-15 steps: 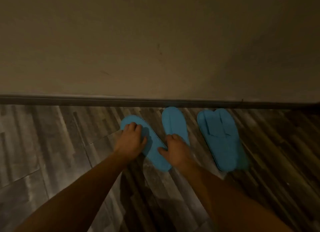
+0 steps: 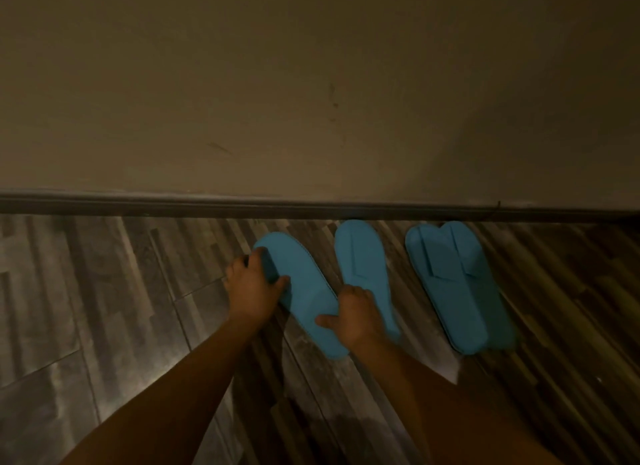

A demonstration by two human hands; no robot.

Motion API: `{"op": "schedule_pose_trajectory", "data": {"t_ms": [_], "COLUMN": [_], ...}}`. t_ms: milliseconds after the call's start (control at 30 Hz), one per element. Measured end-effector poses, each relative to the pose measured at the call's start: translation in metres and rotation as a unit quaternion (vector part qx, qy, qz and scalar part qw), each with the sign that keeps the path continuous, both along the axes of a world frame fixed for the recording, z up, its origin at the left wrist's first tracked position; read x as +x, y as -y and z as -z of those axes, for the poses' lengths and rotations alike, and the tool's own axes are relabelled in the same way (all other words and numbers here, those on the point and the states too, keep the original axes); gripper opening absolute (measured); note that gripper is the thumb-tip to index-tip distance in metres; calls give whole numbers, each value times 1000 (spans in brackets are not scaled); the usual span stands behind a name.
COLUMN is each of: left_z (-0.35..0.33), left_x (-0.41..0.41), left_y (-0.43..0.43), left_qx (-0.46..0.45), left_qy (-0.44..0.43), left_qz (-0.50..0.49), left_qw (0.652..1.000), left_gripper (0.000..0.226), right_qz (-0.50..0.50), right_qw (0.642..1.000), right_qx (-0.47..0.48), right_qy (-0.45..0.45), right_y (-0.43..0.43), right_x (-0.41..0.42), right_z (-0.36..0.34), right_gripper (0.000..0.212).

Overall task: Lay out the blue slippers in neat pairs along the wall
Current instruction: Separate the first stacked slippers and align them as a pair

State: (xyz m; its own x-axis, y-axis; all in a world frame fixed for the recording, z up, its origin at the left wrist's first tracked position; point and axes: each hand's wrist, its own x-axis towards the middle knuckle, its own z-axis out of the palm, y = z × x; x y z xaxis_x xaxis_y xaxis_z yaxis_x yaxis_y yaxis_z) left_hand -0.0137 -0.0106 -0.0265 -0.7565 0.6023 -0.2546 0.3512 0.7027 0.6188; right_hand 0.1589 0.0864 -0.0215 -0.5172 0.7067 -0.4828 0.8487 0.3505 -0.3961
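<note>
A flat blue slipper [image 2: 304, 291] lies slanted on the wood floor, toe toward the wall and to the left. My left hand [image 2: 251, 286] grips its left edge near the toe, fingers curled over the rim. My right hand [image 2: 353, 317] rests on the heel area between this slipper and a second blue slipper [image 2: 363, 260], which lies nearly straight with its toe at the baseboard; whether it grips either one is unclear. Farther right, a pair of blue slippers [image 2: 453, 281] lies side by side, overlapping.
A beige wall [image 2: 311, 100] with a dark baseboard [image 2: 173, 204] runs across the view. Grey and brown wood-look floor [image 2: 104, 308] stretches to the left and right of the slippers. The light is dim.
My left hand has slid from on top of the slanted slipper to its left edge. My right hand stays at the heels. The slippers have barely moved.
</note>
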Motion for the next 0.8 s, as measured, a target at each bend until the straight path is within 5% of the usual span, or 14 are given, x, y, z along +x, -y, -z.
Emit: {"op": "schedule_pose_trajectory", "data": {"t_ms": [100,200,400,800], "left_z": [-4,-9,-13,4], "left_x": [-12,-27,-48,-53], "left_y": [-10,-18,-43,-44], "left_qx": [120,141,107,64], "left_qy": [96,86,28,-20], "left_qz": [-84,-48,63,97], "left_qw": [985,985,992,993], "left_gripper": [53,44,45,42], "right_qz": [15,68,111,84], "right_qw": [1000,994,990,995], "right_qx": [-8,-62,-47,44], "right_qy": [-19,-57,-70,-5], "right_y": [7,17,46,61], "right_x": [4,6,-11,-24], "right_z": [0,-3,-5,-2], "right_gripper": [64,60,71,74]}}
